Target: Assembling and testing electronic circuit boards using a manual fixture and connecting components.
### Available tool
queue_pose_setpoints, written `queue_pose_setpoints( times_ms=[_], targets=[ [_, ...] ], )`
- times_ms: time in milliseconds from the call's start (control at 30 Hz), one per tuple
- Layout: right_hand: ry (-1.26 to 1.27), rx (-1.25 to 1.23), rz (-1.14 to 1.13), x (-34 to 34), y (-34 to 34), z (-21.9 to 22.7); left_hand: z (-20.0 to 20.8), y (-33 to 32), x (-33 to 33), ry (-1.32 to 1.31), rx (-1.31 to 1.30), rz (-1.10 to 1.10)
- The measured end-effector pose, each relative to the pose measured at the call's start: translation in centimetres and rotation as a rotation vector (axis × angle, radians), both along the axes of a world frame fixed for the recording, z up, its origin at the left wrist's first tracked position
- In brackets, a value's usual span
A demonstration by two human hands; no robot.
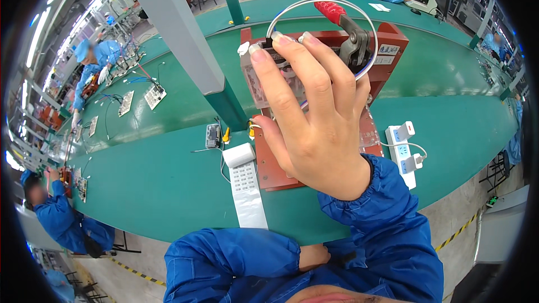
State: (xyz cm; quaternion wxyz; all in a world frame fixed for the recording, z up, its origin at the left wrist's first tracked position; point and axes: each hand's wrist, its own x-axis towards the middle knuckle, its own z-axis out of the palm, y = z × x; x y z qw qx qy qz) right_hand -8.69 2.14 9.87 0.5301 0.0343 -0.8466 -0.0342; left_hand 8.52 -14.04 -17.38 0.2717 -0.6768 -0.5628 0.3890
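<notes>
1. Right hand (320, 118): positioned over a reddish-brown fixture (394, 39) on the green tabletop (151, 191). Index and middle fingertips rest at the fixture's upper front edge; the thumb lies lower, at the left side.
2. Right grip: spread, thumb well apart from the fingers, with no object visibly closed between them. The palm side is hidden.
3. Left hand (315, 256): low in view, mostly concealed by the blue sleeves. State of its grip cannot be told.
4. Fixture: stands ahead of the person, right of a grey post (188, 28) with a green foot. It carries a clear block (256, 87) and a metal toggle clamp (355, 45) with a red handle (330, 11). A pale cable (374, 45) loops over the top.
5. Left of fixture: a roll of white labels (239, 155), its printed strip running toward the person; beyond it, a small dark device (213, 136).
6. Right of fixture: a white power strip (400, 150) with plugs inserted.
7. Far left: circuit boards (155, 96) and co-workers in blue.
</notes>
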Motion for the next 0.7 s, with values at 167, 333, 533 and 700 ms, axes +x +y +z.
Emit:
queue_pose_setpoints(
  times_ms=[167, 333, 533, 700],
  targets=[
    [0.020, 0.012, -0.004, 0.1, 0.0, 0.0, 1.1, 0.3, -1.8, -0.166, 0.096, -0.048],
    [-0.024, -0.063, 0.066, 0.6, -0.5, 0.7, 1.7, 0.5, -2.9, -0.522, 0.040, -0.038],
    [0.005, -0.158, 0.172, 1.0, -0.1, 1.2, 2.3, 0.6, -4.4, -0.946, -0.049, -0.034],
    [0.227, -0.176, 0.336, 0.3, 0.9, 0.9, 3.1, 0.9, -5.8, -1.298, -0.127, -0.017]
  ],
)
